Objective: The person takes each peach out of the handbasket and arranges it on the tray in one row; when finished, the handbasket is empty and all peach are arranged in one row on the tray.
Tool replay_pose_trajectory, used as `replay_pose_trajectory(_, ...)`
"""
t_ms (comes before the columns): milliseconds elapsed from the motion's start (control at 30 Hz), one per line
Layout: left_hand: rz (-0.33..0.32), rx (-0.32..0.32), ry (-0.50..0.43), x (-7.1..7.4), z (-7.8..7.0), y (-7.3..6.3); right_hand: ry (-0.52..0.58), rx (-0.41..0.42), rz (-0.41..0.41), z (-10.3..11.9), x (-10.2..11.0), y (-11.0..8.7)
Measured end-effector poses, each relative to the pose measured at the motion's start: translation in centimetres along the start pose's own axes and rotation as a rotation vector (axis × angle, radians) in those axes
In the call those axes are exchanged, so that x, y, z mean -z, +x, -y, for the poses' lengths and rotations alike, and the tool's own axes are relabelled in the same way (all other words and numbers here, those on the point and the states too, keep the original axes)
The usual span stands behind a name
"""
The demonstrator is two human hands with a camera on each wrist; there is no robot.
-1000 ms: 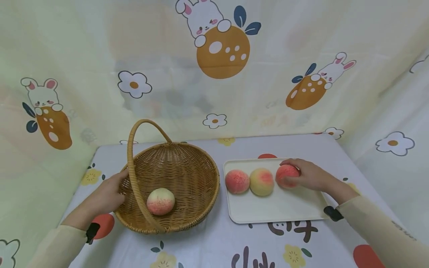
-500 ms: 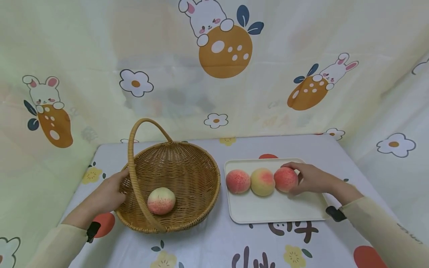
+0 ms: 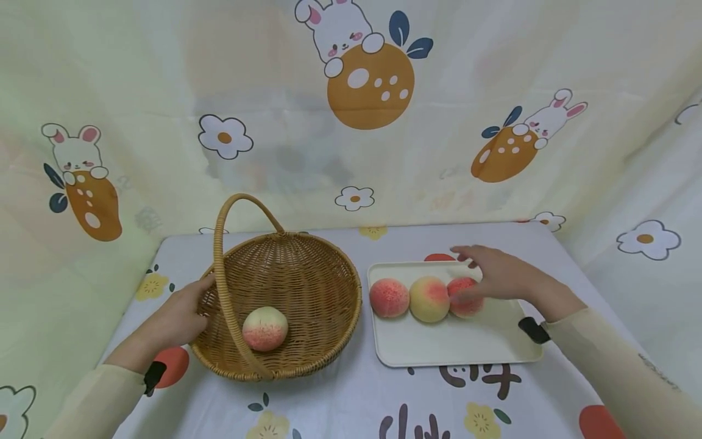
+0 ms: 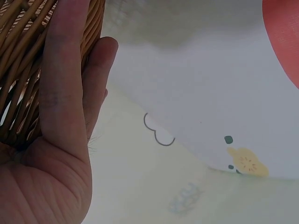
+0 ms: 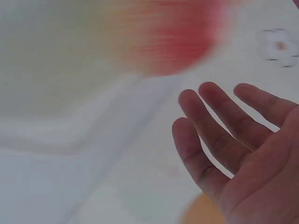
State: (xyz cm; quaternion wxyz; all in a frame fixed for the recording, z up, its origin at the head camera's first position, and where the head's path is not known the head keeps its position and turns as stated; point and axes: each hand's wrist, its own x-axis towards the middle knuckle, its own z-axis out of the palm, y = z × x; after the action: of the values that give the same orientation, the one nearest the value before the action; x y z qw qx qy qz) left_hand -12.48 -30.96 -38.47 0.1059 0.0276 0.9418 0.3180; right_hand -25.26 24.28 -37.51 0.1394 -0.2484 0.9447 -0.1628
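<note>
Here's the right hand (image 3: 501,277), hovering at the rightmost peach (image 3: 467,310), fingers spread and released, nothing in their grasp! The thumb crosses in front of the fruit; whether it brushes the skin, I can't tell. That peach sits on the pale tray (image 3: 455,344), up against the middle peach (image 3: 429,300), with the leftmost peach (image 3: 389,298) just beyond: 3 in a row, and there's the tricky bit. The clean line in or out, I'd say, is straight up and down, because a sideways brush could roll the whole row. Any hold looks best from the bare right side, thumb near, fingertips far, with a light squeeze.

Now the pose: the right forearm slants in from the lower right, wrist over the tray's edge, palm turned toward the fruit. Across the worktop (image 3: 340,396), the left hand (image 3: 174,314) is grasping the side of the wicker basket (image 3: 309,274), fingers along the weave beside the tall handle (image 3: 222,280). A steady, easy grip should do there: a tug might tip the basket and set the lone peach (image 3: 265,329) inside it rolling.
</note>
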Motion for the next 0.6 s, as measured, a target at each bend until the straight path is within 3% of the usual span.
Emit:
replay_pose_trajectory(100,0.006,0.005,0.004,0.1,-0.1,0.0,-0.005,0.053,-0.048,3.5,2.0,1.5)
replay_pose_trajectory(300,-0.001,0.006,-0.005,0.1,0.0,0.0,0.006,0.211,-0.038,11.8,4.6,5.8)
replay_pose_trajectory(433,-0.016,-0.009,-0.006,0.0,-0.1,-0.1,0.011,0.336,0.007,16.8,4.4,8.6)
replay_pose_trajectory(600,-0.02,-0.015,-0.005,-0.1,-0.2,-0.1,-0.001,0.452,0.071,21.6,2.6,11.4)
